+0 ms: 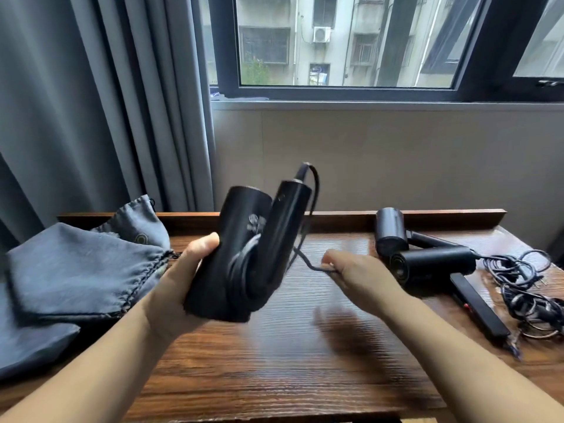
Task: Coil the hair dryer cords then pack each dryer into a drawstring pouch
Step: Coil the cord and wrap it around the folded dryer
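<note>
While left hand (183, 270) grips folded black dryer (244, 254) at frame center above counter (274, 361), right hand (351, 270) pinches its cord (308, 264); grey pouches (85, 264) lie left, two dryers (427, 254) right.

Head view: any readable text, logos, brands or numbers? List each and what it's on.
No readable text anywhere.
Held hair dryer, gripped by the left hand: pale flower-like emblem on the barrel, no letters legible.
Rear drawstring pouch: small round emblem, too small to read.
Blue sign on the building outside the window: too blurred to read.
Right hand pinches the cord, unmarked.
</note>
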`<state>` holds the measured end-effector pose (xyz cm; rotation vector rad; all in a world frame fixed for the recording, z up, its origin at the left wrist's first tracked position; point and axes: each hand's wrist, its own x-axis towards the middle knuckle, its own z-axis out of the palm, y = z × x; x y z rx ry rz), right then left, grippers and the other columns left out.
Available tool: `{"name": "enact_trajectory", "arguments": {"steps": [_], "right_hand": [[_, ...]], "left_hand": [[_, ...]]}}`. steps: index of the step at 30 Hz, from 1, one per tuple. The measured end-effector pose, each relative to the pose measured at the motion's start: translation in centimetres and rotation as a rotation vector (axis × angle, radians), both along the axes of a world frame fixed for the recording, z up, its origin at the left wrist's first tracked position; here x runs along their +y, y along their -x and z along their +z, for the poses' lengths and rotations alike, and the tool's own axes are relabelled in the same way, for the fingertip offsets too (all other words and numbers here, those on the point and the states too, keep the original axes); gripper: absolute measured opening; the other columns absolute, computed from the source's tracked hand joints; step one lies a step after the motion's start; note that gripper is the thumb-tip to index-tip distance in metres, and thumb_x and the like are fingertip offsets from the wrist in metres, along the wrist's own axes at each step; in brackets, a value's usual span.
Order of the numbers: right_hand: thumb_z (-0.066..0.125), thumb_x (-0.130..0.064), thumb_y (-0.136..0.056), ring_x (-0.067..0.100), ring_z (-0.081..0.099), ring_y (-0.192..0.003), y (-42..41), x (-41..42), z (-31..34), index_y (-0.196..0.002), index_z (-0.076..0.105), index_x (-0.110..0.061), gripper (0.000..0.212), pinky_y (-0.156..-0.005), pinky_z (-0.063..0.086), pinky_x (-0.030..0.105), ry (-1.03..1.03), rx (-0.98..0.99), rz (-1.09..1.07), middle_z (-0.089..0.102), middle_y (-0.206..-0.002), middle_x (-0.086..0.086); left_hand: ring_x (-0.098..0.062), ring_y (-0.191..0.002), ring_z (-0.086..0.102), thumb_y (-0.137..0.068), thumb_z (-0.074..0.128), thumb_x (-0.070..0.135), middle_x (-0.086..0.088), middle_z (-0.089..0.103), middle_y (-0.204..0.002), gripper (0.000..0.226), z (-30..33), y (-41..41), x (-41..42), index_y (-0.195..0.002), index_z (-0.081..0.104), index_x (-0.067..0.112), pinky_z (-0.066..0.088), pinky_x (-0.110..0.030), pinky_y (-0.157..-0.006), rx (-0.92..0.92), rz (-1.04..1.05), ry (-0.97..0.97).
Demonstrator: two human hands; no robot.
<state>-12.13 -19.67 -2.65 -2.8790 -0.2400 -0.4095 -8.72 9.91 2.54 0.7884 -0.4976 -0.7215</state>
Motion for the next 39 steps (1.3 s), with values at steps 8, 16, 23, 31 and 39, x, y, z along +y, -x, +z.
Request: {"name": "enact_trajectory", "arguments": {"steps": [8, 16, 23, 31, 39], "right_hand": [[0.031, -0.045, -0.104, 0.032, 0.060, -0.077, 4.0, 5.8, -2.6, -0.094, 0.036, -0.026, 0.022, -0.060, 0.030, 0.037, 0.018, 0.025, 0.161, 0.062, -0.089, 0.000], [0.030, -0.028, -0.099, 0.025, 0.053, -0.054, 5.3, 7.2, 3.1, -0.100, 0.057, -0.020, 0.029, -0.045, 0.046, 0.037, 0.229, -0.083, 0.319, 0.060, -0.079, -0.004], [0.058, -0.042, -0.093, 0.014, 0.057, -0.065, 2.9, 3.5, 7.9, -0.085, 0.069, -0.025, 0.022, -0.053, 0.049, 0.029, 0.158, -0.398, 0.360, 0.058, -0.075, -0.010], [0.055, -0.042, -0.094, 0.016, 0.056, -0.082, 0.5, -0.2, 7.4, -0.097, 0.076, -0.026, 0.026, -0.073, 0.050, 0.032, -0.033, -0.278, 0.348, 0.065, -0.086, -0.011], [0.070, -0.018, -0.092, 0.010, 0.065, -0.091, -0.6, -0.8, 3.4, -0.096, 0.078, -0.028, 0.013, -0.082, 0.050, 0.025, -0.478, -0.102, 0.199, 0.067, -0.095, -0.010]], "left_hand": [[-0.025, -0.121, 0.062, -0.097, 0.056, 0.033, -0.013, 0.063, -0.133, 0.047, -0.9, -2.8, -2.4, -0.139, 0.053, 0.012, 0.054, -0.041, -0.096, 0.086, 0.651, -0.037], [-0.006, -0.109, 0.061, -0.086, 0.072, 0.045, 0.012, 0.062, -0.123, 0.064, -3.0, -3.6, -0.8, -0.141, 0.041, 0.035, 0.048, -0.035, -0.098, -0.579, 1.008, -0.808], [0.005, -0.107, 0.060, -0.075, 0.077, 0.046, 0.028, 0.065, -0.115, 0.076, -1.9, -1.4, -0.3, -0.138, 0.036, 0.058, 0.046, -0.022, -0.094, -0.929, 0.518, -1.076], [-0.011, -0.116, 0.064, -0.083, 0.069, 0.027, 0.010, 0.066, -0.127, 0.060, -0.1, 0.4, 0.7, -0.136, 0.050, 0.049, 0.051, -0.032, -0.098, -0.735, -0.017, -0.861], [-0.034, -0.113, 0.061, -0.072, 0.079, 0.038, -0.018, 0.061, -0.130, 0.067, -0.9, -0.3, 1.3, -0.133, 0.058, 0.021, 0.052, -0.045, -0.092, -0.340, -0.088, -0.480]]}}
